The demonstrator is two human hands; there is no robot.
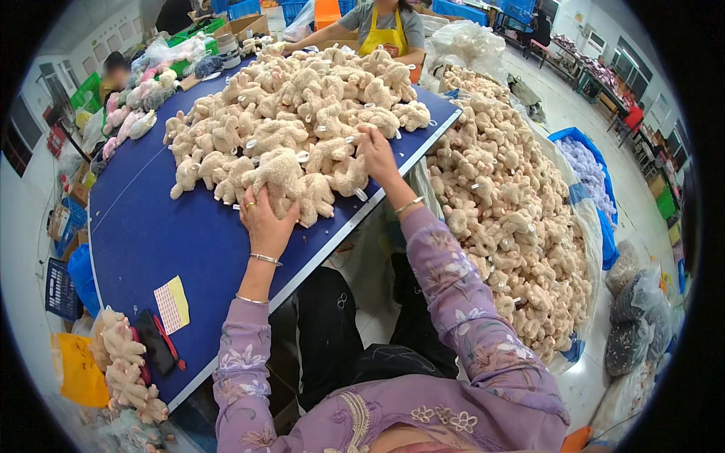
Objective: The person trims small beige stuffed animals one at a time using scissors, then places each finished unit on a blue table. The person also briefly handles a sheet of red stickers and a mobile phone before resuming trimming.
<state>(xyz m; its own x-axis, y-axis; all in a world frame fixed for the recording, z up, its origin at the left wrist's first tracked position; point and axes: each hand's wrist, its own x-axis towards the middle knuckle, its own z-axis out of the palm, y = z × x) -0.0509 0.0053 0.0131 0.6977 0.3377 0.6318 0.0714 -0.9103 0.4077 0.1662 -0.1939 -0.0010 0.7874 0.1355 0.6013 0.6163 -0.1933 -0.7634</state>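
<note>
A heap of cream plush toys (253, 109) with small white tags covers the far part of the blue table (181, 241). At the heap's near edge, my left hand (266, 223) grips a cream plush toy (281, 174), thumb on its right side and fingers on its left. My right hand (379, 156) is at the heap's right side, near the table edge, its bent fingers closed on another plush toy. That toy is partly hidden by the hand and its neighbours.
A big open sack (593, 219) full of similar plush toys stands right of the table. Across the table is a person in a yellow apron (383, 34). Near left lie a paper sheet (172, 304), a dark phone-like slab (153, 343) and more plush toys (124, 362).
</note>
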